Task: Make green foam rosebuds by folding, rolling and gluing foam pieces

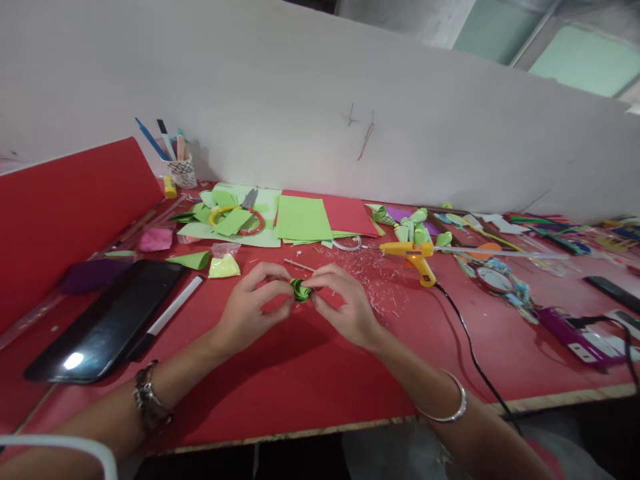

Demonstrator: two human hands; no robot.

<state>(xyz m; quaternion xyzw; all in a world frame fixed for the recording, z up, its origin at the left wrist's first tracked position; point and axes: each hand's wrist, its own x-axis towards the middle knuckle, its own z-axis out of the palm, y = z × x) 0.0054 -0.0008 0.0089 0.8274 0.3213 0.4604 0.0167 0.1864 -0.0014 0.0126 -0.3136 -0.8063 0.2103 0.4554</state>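
Observation:
A small rolled green paper piece [301, 289] is held just above the red table [310, 387], pinched between both hands. My left hand [250, 307] grips it from the left with curled fingers. My right hand [343, 303] closes on it from the right with thumb and fingertips. A bracelet sits on each wrist.
An orange glue gun [413, 256] with a black cord lies right of my hands. Green paper sheets [303, 218] and scissors [240, 215] lie behind. A black tablet [107, 320] and a marker [170, 313] are at the left; a pen cup [181, 170] stands by the wall. Craft scraps crowd the right.

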